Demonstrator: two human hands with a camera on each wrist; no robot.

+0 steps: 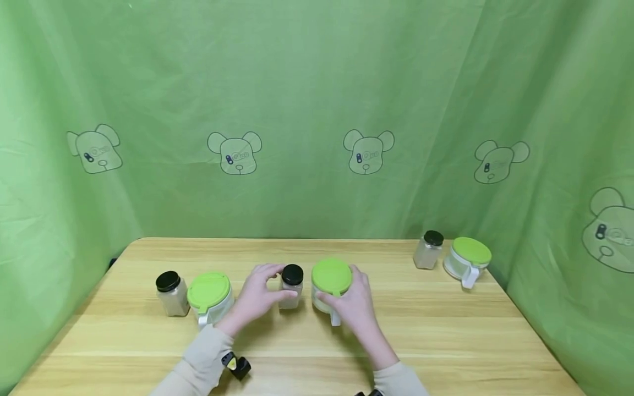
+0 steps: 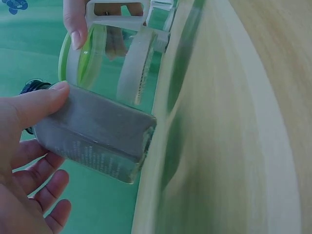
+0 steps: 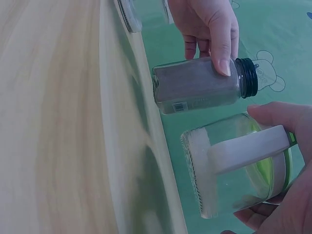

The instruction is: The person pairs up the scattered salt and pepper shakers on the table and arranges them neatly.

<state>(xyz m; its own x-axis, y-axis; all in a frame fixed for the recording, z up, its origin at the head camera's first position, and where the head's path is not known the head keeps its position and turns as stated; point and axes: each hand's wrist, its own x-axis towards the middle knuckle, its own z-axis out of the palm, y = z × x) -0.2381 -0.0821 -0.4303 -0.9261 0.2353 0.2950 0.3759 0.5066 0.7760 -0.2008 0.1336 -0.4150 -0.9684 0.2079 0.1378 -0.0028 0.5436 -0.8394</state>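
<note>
Black-lidded jar (image 1: 293,284) pinched by my left hand (image 1: 256,298), pot (image 1: 331,279) gripped by my right hand (image 1: 355,302) (best keep both upright)!

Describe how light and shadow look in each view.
Head view: bright, soft shadows on the pale wooden tabletop; left wrist view: dimmer, soft-edged dark patches near the clear, square-sided, black-capped jar; right wrist view: likewise dim, similar patches.

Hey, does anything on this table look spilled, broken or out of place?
Nothing stands out. The held jar and held pot have their lids on, as do the left jar, left pot, right jar and right pot, which stand upright on the table. I see no spill or breakage; hairline cracks would be too small to tell.
</note>
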